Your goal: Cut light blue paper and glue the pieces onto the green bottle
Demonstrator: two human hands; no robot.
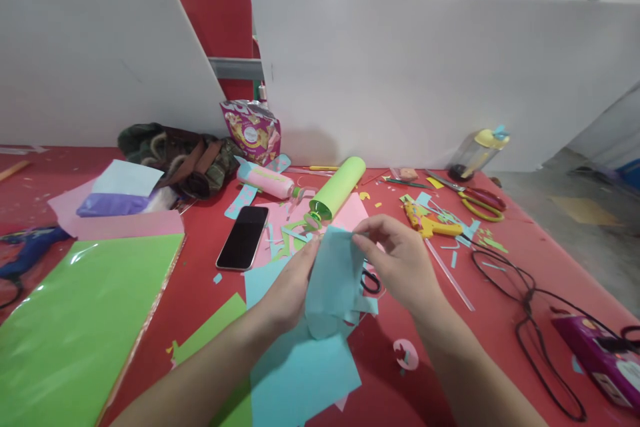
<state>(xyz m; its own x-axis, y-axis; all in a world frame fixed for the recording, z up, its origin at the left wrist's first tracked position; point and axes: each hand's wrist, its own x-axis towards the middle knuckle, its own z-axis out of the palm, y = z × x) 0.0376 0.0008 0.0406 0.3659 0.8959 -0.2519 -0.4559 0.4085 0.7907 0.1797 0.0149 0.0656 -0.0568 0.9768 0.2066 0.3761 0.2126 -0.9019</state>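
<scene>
A piece of light blue paper (333, 280), bent into a curved shape, is held up between my two hands. My left hand (293, 280) is closed along its left side, with the fingers partly hidden behind the paper. The thumb and forefinger of my right hand (397, 253) pinch its upper right edge. Beneath it lie light blue sheets (300, 380) and cut scraps. Dark scissor handles (371, 281) show partly behind the paper near my right hand. Just beyond my hands lies a bottle wrapped in green paper (337, 188).
A phone (243, 237) lies left of my hands, near a pink-wrapped bottle (265, 180). On the right are a yellow glue gun (433, 221) with its black cord (525, 297), and scissors (475, 199). Green sheets (85, 327) cover the left; white boards (425, 73) stand behind.
</scene>
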